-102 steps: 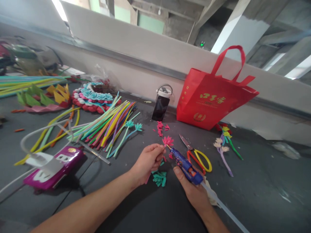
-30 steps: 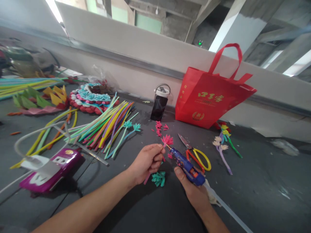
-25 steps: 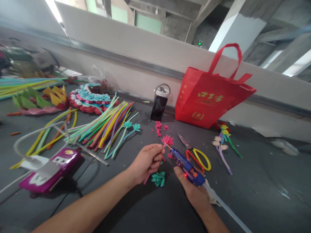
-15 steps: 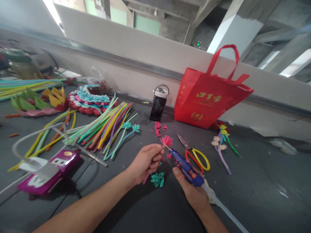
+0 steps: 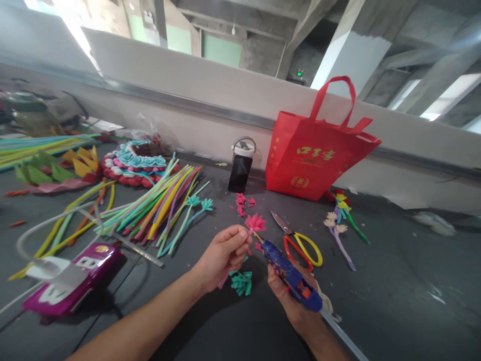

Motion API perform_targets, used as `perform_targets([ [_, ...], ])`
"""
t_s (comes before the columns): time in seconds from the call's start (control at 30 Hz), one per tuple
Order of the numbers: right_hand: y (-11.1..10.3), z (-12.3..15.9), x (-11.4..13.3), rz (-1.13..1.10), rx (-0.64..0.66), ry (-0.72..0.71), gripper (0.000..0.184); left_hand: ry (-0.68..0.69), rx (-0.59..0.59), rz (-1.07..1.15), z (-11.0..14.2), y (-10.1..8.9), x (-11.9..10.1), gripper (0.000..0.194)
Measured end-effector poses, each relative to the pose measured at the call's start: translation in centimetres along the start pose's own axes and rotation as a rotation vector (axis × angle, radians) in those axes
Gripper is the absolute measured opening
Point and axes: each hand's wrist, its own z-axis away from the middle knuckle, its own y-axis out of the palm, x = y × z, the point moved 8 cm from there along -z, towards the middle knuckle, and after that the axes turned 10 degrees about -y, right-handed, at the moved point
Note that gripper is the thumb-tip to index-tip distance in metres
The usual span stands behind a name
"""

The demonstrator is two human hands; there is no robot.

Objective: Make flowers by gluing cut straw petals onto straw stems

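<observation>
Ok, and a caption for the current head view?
Left hand holding a pink flower at the tip of a blue glue gun in the right hand.

Red bag front (image 5: 319,158), beyond the right hand (image 5: 291,301): large gold characters, seemingly 口子窖 (the last one is stylised), with a smaller line beneath, too fine to read.
Bag emblem (image 5: 299,182), lower on that face: a wreath around one character, not clear.
Bag side (image 5: 276,148): a short column of gold characters, unclear.
Purple power strip (image 5: 80,281), left of the left hand (image 5: 227,250): oval yellow sticker (image 5: 101,248), print illegible.
Green sign (image 5: 299,73), far beyond both hands: too small to read.
</observation>
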Motion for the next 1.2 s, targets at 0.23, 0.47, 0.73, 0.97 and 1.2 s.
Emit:
perform_targets([
  [0.23,0.0,0.0,0.3,0.002,-0.019,0.012,0.024,-0.050,0.017,0.081,-0.1,-0.2,0.2,0.019],
  [0.47,0.1,-0.1,0.3,-0.054,-0.034,0.053,0.025,-0.083,0.045,0.116,0.2,0.2,-0.1,0.022],
  [0.73,0.3,-0.3,0.7,-0.101,0.002,-0.002,0.022,-0.093,0.059,0.056,0.4,0.6,-0.1,0.029],
  [0.97,0.5,-0.2,1.5,-0.069,0.060,-0.145,0.020,-0.062,0.058,0.044,0.4,0.5,-0.3,0.030],
  [1.2,0.7,-0.5,1.8,0.000,0.131,-0.181,0.020,-0.102,0.023,0.058,0.3,0.2,0.1,0.032],
])
